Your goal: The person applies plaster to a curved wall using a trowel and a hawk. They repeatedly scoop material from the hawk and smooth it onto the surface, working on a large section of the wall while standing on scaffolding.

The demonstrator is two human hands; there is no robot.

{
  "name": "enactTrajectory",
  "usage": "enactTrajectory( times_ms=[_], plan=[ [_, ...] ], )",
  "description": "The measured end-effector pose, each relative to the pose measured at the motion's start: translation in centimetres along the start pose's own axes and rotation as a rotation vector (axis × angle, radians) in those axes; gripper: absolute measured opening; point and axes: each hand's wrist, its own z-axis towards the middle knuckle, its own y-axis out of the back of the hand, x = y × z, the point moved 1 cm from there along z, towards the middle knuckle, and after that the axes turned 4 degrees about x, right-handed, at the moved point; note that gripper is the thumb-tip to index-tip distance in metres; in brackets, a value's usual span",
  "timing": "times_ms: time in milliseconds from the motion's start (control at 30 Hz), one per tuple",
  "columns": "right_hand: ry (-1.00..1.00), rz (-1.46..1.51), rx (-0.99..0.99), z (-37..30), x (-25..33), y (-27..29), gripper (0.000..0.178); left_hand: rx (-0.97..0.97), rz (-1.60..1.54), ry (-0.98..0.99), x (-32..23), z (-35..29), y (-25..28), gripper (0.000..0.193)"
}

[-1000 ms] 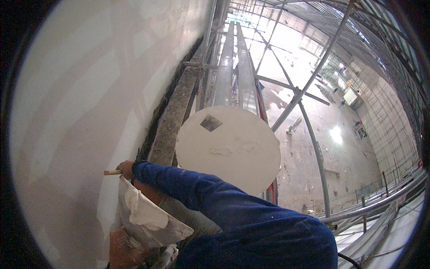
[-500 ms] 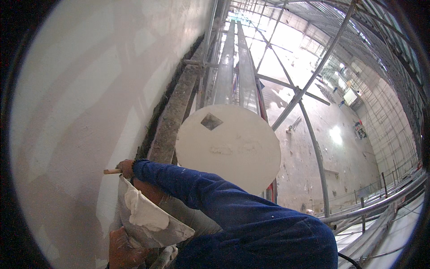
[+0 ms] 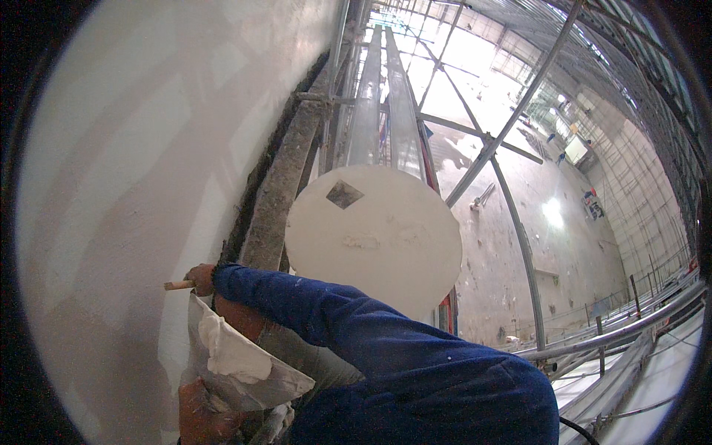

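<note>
While the view looks steeply down from a scaffold beside a tall wall [image 3: 141,185], the person's right hand [image 3: 199,279] is closed around a wooden handle [image 3: 179,285], whose pale end pokes out to the left of the fist and meets the wall's smooth white plaster. Only that stub shows; the blade of the tool is hidden behind the hand and the board below, so its kind cannot be told for sure. The handle's long axis runs roughly level, left to right, pointing into the wall. A blue sleeve [image 3: 356,326] stretches from the lower right up to this hand.

Just beneath it, the left hand [image 3: 200,415] sits at the bottom edge, smeared white, gripping a flat plaster board [image 3: 267,382] from below; how its fingers wrap cannot be seen. A lump of wet plaster [image 3: 230,356] rests on the board, directly under the right hand and close to it, so the tool is the nearer of the two to the wall, with the plaster between both hands.

To the right of the arm stands a round white disc [image 3: 374,237] with a small dark diamond patch near its top; whether it is a lid or a tabletop is unclear. Beyond it, scaffold poles [image 3: 512,126] cross a long drop to the floor [image 3: 519,222] far below.
</note>
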Motion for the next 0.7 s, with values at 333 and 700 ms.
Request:
enactTrajectory(
  times_ms=[333, 700],
  plan=[
    [0.357, -0.096, -0.151, 1.5, -0.9, -1.5, 0.041, -0.052, -0.123, 0.171, -0.2, 0.0, -0.5, 0.031],
    [0.405, 0.062, -0.621, -5.0, 3.5, 5.9, 0.039, -0.472, 0.388, 0.004, -0.4, -3.5, 7.9, 0.040]
  ],
)
